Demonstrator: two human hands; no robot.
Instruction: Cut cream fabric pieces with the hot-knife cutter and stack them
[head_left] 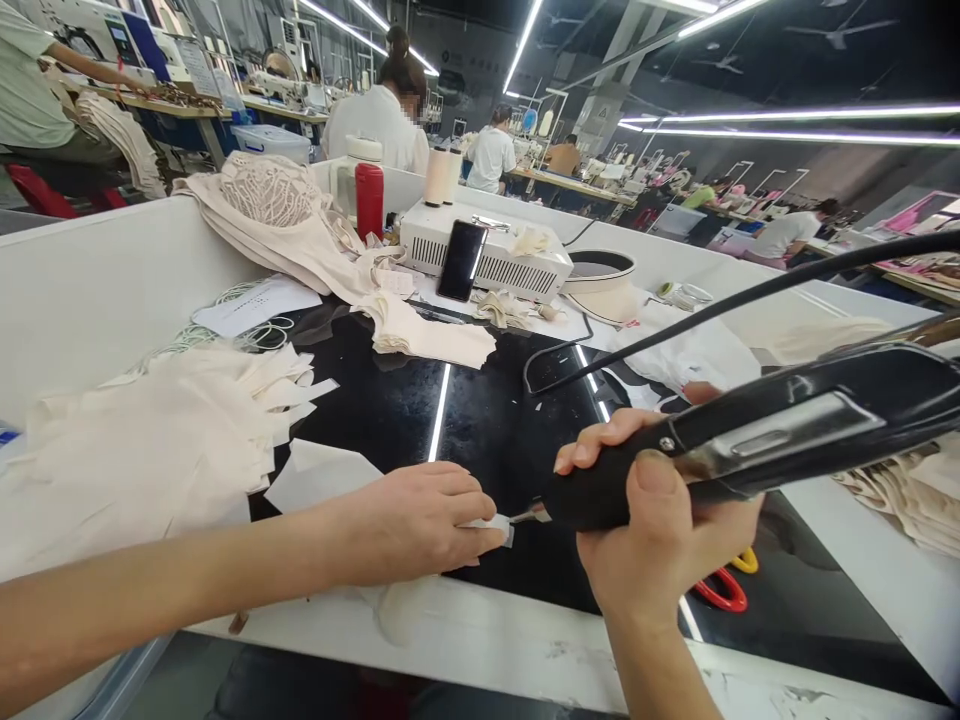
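My right hand (660,540) is wrapped round a black corded handheld tool (780,430) with a silver plate on its side. A thin metal tip (531,514) sticks out of the tool's front end, pointing left. My left hand (427,525) is closed, its fingers pressed together on a small white piece of material (491,524) over the black tabletop (495,430). The tool's tip is at the edge of that piece; whether they touch I cannot tell. Under my left wrist lies a white sheet (322,472). Scissors with red and yellow handles (724,590) lie partly behind my right hand.
Cream fabric pieces (150,440) are piled at left, with a smaller stack (431,335) farther back. A phone (462,260) leans on a white vented box (517,265). A red bottle (369,202) stands behind. The tool's cable (697,312) arches over the right side.
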